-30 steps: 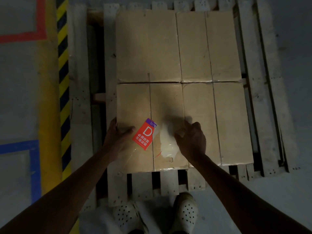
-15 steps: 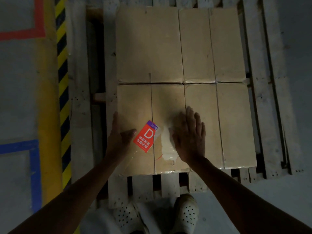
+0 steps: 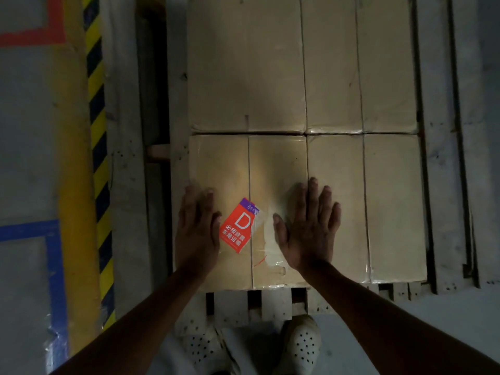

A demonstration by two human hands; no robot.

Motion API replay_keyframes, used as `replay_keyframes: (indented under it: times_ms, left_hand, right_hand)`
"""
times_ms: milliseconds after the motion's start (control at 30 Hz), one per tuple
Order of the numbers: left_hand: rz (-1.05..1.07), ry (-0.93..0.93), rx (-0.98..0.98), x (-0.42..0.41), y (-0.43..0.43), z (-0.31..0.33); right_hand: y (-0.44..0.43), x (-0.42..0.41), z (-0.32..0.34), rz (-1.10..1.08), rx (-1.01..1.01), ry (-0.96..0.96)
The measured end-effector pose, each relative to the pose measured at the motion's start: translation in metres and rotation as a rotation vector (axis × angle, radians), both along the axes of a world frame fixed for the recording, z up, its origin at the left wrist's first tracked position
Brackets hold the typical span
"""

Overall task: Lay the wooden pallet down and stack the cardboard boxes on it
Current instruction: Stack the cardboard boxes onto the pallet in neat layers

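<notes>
Left hand (image 3: 197, 234) now flattened off the edge grip, fingers straight together, right hand (image 3: 308, 228) flat, fingers spread, both atop the near-left cardboard box (image 3: 270, 163) at frame centre, red label (image 3: 238, 226) between them, wooden pallet (image 3: 124, 158) beneath, hazard stripe (image 3: 97, 131) and grey floor (image 3: 27, 131) at left
</notes>
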State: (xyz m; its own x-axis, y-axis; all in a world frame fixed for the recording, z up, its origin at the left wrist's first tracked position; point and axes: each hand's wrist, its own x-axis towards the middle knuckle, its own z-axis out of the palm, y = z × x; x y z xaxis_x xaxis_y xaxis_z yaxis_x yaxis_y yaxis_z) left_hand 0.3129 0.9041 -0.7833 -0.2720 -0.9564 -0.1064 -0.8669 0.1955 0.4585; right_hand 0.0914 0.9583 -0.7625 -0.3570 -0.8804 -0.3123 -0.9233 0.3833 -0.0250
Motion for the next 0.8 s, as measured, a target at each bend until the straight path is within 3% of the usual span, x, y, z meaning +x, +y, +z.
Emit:
replay_keyframes:
  times_ms: [267,800]
  left_hand:
    - [-0.045,-0.122,0.085,-0.0004,0.0001,0.0016]
    - [-0.049,-0.129,0.097,-0.0016,-0.0005,-0.0003]
  right_hand:
    - [-0.001,0.0,0.0023,0.0,0.02,-0.003]
    - [-0.0011,-0.0005,0.0006,-0.002,0.016,-0.013]
